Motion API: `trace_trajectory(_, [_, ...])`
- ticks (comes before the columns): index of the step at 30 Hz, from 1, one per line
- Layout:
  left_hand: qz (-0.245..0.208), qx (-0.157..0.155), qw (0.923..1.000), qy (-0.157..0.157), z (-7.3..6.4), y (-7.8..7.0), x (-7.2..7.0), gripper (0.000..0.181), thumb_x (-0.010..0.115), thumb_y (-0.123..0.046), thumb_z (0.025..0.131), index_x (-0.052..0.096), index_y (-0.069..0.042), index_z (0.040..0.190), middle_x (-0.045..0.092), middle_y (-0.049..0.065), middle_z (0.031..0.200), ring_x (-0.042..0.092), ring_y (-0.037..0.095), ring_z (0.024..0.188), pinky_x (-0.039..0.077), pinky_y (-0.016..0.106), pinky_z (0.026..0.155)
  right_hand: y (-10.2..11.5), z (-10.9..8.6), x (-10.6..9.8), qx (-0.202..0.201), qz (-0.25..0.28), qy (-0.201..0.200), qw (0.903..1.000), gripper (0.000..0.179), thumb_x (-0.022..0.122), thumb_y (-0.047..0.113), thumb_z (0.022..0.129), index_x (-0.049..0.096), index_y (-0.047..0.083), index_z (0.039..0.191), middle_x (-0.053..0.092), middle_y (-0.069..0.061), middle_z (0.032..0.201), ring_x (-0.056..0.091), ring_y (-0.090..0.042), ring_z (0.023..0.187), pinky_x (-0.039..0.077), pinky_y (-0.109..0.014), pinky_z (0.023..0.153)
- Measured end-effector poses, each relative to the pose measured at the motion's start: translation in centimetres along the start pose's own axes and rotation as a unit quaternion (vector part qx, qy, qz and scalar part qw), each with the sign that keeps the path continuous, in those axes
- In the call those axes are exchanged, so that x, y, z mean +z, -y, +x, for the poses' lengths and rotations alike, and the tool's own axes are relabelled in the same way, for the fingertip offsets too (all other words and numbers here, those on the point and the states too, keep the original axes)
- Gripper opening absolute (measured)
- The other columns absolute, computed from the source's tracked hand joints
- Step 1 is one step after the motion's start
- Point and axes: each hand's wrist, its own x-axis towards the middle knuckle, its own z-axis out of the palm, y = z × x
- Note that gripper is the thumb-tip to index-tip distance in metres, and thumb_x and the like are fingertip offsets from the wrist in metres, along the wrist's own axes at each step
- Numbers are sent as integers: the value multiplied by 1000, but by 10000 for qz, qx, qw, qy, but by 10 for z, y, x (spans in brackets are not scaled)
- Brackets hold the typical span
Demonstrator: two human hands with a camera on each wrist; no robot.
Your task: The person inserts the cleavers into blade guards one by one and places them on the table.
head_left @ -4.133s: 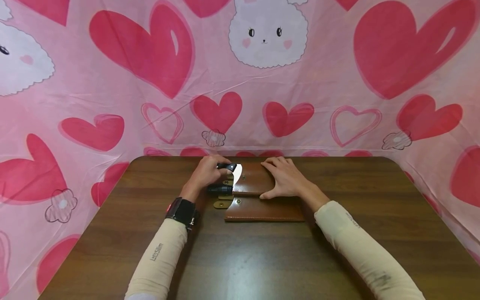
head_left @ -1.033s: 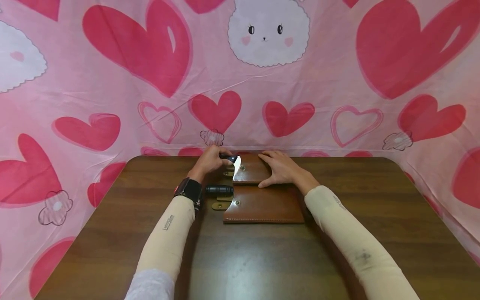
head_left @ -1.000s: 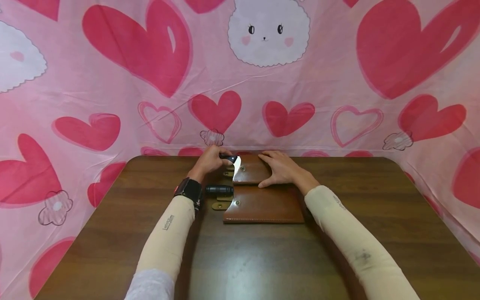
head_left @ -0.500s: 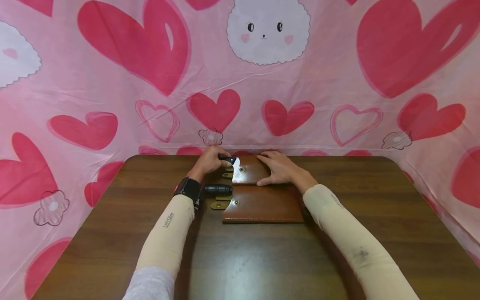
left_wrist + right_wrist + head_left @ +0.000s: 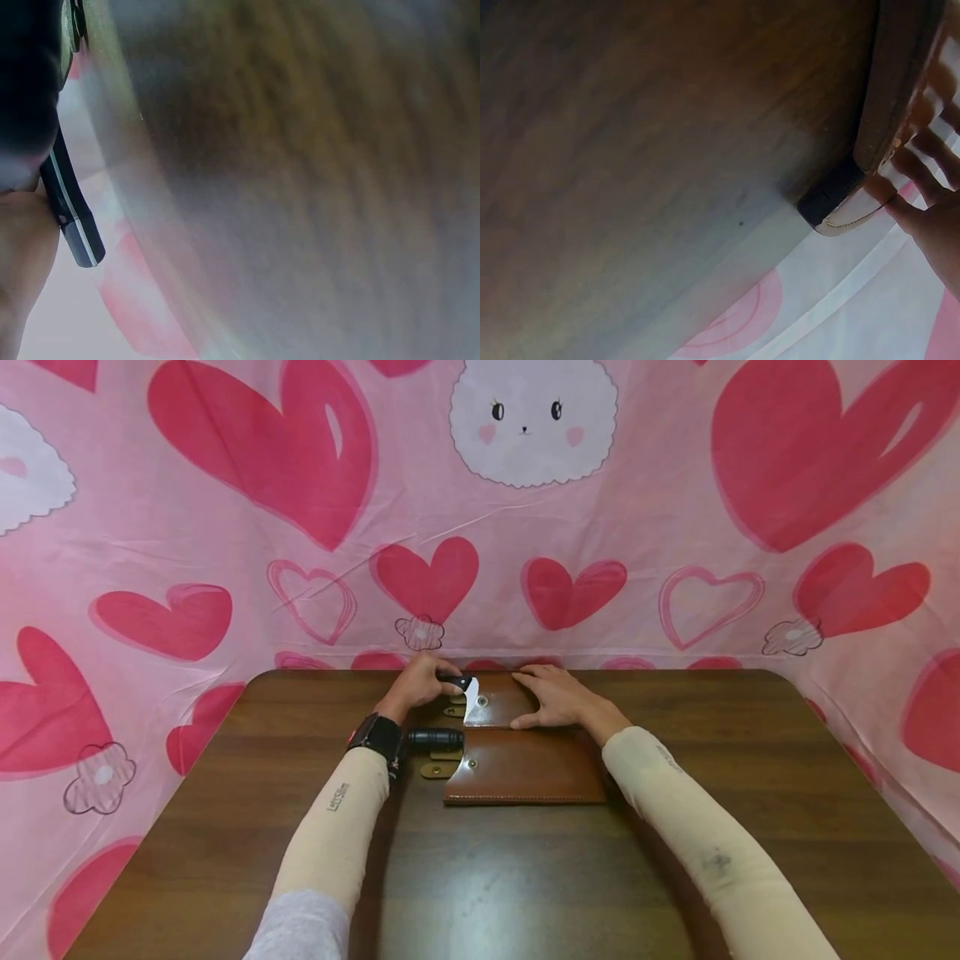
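My left hand (image 5: 420,683) holds the black handle (image 5: 71,199) of a knife (image 5: 471,693) near the table's back edge. Only a curved strip of the knife's bright blade shows; the far brown leather sheath (image 5: 498,700) hides the rest. My right hand (image 5: 555,696) grips that sheath across its width, thumb at the near edge and fingers at the far edge. In the right wrist view those fingers are spread along the sheath's stitched side (image 5: 900,97). Closer to me lies a second brown leather sheath (image 5: 528,768), with a ribbed black handle (image 5: 437,739) sticking out on its left.
Tan snap straps (image 5: 439,770) stick out left of the near sheath. Both sheaths lie on a dark wooden table (image 5: 480,877). A pink cloth (image 5: 645,510) with hearts hangs behind the table's back edge.
Since about four seconds ago, both hands and the far sheath with its knife have moved back, away from the near sheath. Over the last second, only the head view has shifted slightly.
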Motion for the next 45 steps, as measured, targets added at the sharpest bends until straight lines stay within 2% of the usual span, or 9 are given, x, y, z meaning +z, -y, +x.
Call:
trace_trajectory(13, [22, -159, 9998, 84, 0, 1, 2, 24, 84, -8, 82, 78, -1, 105, 75, 9, 97, 61, 21, 88, 48, 31, 77, 1, 1, 2, 156, 62, 171, 9997, 96, 73, 60, 83, 40, 5, 154, 36, -20, 157, 30, -40, 145, 21, -58, 117])
trace_trajectory(24, [119, -210, 9996, 150, 1, 2, 4, 27, 83, -9, 83, 77, 0, 108, 74, 11, 99, 61, 24, 91, 48, 34, 84, 0, 3, 4, 309, 196, 347, 9987, 97, 72, 61, 84, 38, 5, 156, 34, -20, 159, 29, -40, 146, 20, -58, 118])
trace_trajectory(32, [25, -163, 9997, 202, -1, 1, 3, 27, 83, -8, 83, 76, 2, 107, 75, 11, 97, 61, 23, 89, 48, 33, 82, -2, 5, 5, 362, 251, 556, 9975, 98, 70, 61, 87, 34, 2, 157, 30, -19, 162, 24, -35, 149, 15, -56, 120])
trace_trajectory(45, [82, -340, 9990, 275, -2, 0, 4, 27, 82, -10, 85, 76, 0, 109, 74, 10, 100, 59, 23, 91, 47, 33, 83, 0, 3, 3, 388, 376, 676, 9963, 98, 68, 61, 88, 32, 1, 157, 28, -20, 162, 22, -36, 150, 12, -56, 120])
